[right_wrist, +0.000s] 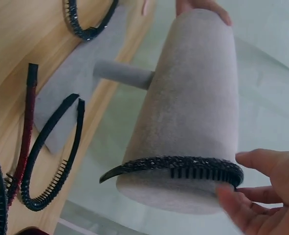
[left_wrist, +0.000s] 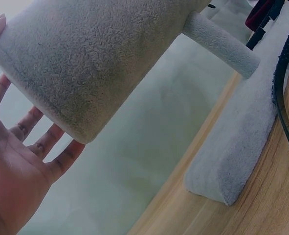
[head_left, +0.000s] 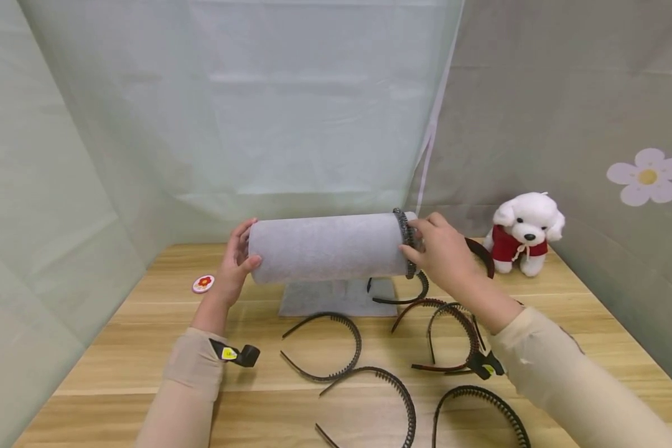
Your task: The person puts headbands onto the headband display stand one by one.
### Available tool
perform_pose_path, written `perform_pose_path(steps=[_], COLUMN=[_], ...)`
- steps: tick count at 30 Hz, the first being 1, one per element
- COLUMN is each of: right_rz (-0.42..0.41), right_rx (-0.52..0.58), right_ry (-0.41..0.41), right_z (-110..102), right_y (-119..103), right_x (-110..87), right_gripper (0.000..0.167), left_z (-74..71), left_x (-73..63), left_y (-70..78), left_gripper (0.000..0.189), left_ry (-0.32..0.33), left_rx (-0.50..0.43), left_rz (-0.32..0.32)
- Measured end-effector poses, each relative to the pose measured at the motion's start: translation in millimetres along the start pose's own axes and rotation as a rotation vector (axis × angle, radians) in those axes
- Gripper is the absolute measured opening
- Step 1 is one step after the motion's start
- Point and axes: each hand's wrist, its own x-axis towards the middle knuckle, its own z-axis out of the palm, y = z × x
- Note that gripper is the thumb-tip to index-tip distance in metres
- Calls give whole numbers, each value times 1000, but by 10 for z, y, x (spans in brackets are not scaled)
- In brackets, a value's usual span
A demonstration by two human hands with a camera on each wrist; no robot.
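Observation:
A grey plush headband display stand point(head_left: 325, 249), a horizontal roll on a post and flat base, stands mid-table. Around the roll's right end sits a black glittery toothed headband point(right_wrist: 183, 164), one tip sticking out past the roll in the right wrist view. My right hand point(head_left: 448, 255) holds this headband at the roll, thumb and fingers on either side of the band. At the opposite end, my left hand point(head_left: 232, 267) grips the roll's rim; its thumb lies in front and its fingers reach behind. The left wrist view shows those fingers point(left_wrist: 49, 139) spread along the end edge.
Several loose headbands lie on the wooden table, including one at the front point(head_left: 409, 404), one before the base point(head_left: 358, 342) and a dark reddish one point(head_left: 473, 342). A white toy dog point(head_left: 532, 224) sits at the right back. A round flower badge point(head_left: 203, 284) lies left.

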Motion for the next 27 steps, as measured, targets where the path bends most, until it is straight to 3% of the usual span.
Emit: perform_pose_path(steps=[5,10,15,20,27], right_rz=[-67,-231,-386,-431,-468], right_rx=[-51,-13,-7,-29,-90], right_ry=[24,32,-37,-120,-150], right_z=[-81,-150,-166,-159,-144], right_y=[55,146,223,275,313], right_x=[-12,35,101,141,184], right_gripper=[54,60,70,81,83], left_z=[11,8,8,10,15], left_x=[2,1,-6,-8,-6], left_y=[10,14,19,19,10], left_gripper=[69,69,68,68,68], left_ry=[-4,0,4,0,-8], left_rx=[-7,-3,2,3,-4], left_rz=[8,8,4,6,6])
